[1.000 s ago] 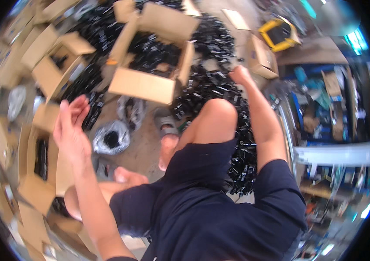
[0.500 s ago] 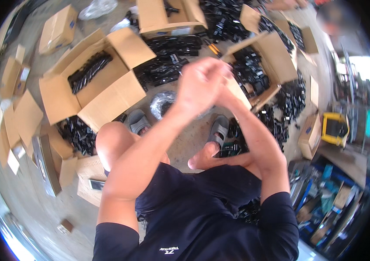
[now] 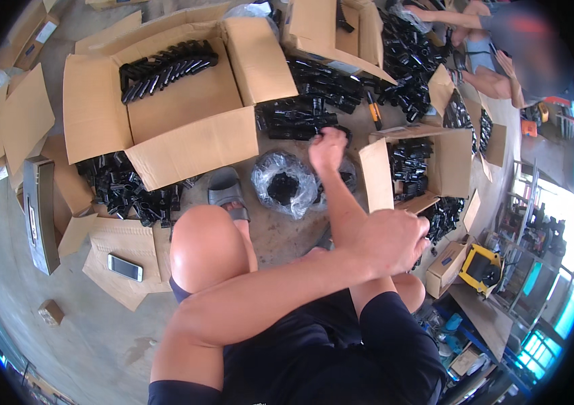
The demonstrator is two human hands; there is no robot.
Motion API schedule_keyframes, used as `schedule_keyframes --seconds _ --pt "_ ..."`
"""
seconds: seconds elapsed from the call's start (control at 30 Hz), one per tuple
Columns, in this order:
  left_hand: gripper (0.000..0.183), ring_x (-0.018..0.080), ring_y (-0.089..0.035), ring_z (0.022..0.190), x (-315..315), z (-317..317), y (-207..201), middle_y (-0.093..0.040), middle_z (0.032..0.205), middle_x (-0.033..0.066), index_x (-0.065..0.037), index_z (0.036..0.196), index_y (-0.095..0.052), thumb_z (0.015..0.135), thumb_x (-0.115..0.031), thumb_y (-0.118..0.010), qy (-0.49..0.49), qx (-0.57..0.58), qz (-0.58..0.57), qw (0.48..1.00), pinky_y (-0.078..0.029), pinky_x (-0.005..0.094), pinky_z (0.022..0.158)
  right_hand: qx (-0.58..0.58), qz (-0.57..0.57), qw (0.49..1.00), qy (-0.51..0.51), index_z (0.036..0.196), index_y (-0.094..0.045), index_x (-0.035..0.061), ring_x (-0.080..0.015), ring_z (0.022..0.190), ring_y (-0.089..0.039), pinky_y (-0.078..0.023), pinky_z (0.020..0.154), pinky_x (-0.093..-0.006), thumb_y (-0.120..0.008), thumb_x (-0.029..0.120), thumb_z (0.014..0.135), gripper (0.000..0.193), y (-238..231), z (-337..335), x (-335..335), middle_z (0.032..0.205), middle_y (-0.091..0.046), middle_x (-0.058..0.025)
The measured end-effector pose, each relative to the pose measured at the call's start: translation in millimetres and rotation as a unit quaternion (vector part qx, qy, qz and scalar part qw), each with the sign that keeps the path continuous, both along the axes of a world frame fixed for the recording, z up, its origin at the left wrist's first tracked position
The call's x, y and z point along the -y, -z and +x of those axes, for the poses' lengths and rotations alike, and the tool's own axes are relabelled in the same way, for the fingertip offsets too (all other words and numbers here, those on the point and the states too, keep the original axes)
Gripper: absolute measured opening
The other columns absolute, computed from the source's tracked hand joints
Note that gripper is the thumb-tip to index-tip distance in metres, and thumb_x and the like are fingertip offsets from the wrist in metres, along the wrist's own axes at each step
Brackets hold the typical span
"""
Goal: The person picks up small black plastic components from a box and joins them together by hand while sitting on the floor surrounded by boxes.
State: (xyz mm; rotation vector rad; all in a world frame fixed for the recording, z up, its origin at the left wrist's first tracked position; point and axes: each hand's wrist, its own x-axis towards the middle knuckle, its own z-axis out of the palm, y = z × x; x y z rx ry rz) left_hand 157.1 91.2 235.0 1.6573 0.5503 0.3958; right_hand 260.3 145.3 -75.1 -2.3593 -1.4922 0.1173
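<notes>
My left forearm crosses in front of me to the right. At its end my left hand [image 3: 395,241] is closed, its fingers curled down and away, so what they hold is hidden. Farther out, my right hand [image 3: 328,150] is at the near edge of a pile of black plastic parts [image 3: 300,125]. Its fingers are bent and slightly blurred, and I cannot make out what is in them. Just left of that hand, a clear plastic bag [image 3: 265,177] of small black pieces lies open on the floor; a second bag [image 3: 348,177] is partly behind my right wrist.
A large open carton [image 3: 192,145] holds a row of black parts [image 3: 169,67]. Another carton [image 3: 452,158] stands right, beyond my left hand. An orange-and-black tool [image 3: 373,111] lies by the pile. A phone [image 3: 125,266] rests on cardboard. A co-worker [image 3: 523,54] sits far right.
My hands were together in front of me and have come apart: the left went right and nearer, the right stayed farther out. The view has shifted, showing the phone and more of the co-worker.
</notes>
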Motion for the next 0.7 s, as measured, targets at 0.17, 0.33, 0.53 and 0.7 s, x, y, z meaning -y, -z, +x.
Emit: schedule_keyframes --seconds 0.17,0.33,0.53,0.7 --pt "0.024 0.0343 -0.069 0.093 -9.3 -1.2 2.1 -0.072 0.094 0.0151 -0.005 0.097 -0.068 0.092 -0.028 -0.064 -0.019 0.022 -0.028 0.999 -0.053 0.0465 0.083 0.016 -0.278 0.955 0.104 0.142 -0.039 -0.0020 -0.0397 0.138 -0.040 -0.030 0.117 -0.0449 -0.070 0.016 0.079 0.072 58.9 110.3 -9.1 0.141 -0.049 -0.0230" --pt "0.024 0.0350 -0.069 0.088 -16.6 -12.6 -3.3 -0.071 0.089 0.0153 -0.004 0.094 -0.067 0.091 -0.028 -0.065 -0.038 0.003 -0.025 0.999 -0.054 0.0470 0.079 0.011 -0.239 0.966 0.100 0.112 -0.061 0.0008 -0.0396 0.108 -0.067 -0.054 0.094 -0.0417 -0.065 0.011 0.081 0.033 83.6 118.4 6.7 0.115 -0.067 -0.0271" --pt "0.026 0.0351 -0.070 0.083 -17.0 -14.9 0.1 -0.071 0.085 0.0158 -0.004 0.091 -0.067 0.090 -0.029 -0.066 -0.073 0.003 0.029 0.997 -0.055 0.0477 0.076 -0.270 -0.137 0.938 0.170 0.111 -0.057 -0.0009 -0.0262 0.065 -0.067 -0.054 0.048 -0.0376 -0.062 0.004 0.085 0.027 63.3 55.6 37.6 0.093 -0.068 -0.0156" --pt "0.029 0.0350 -0.071 0.084 -28.3 -33.5 -17.6 -0.070 0.083 0.0172 -0.003 0.088 -0.069 0.087 -0.032 -0.069 -0.098 -0.005 0.128 0.987 -0.055 0.0478 0.076 -0.306 -0.104 0.946 0.018 0.116 -0.057 0.0016 -0.0200 0.076 -0.068 -0.056 0.055 -0.0326 -0.063 0.001 0.085 0.032 -20.4 32.3 71.7 0.096 -0.069 -0.0131"
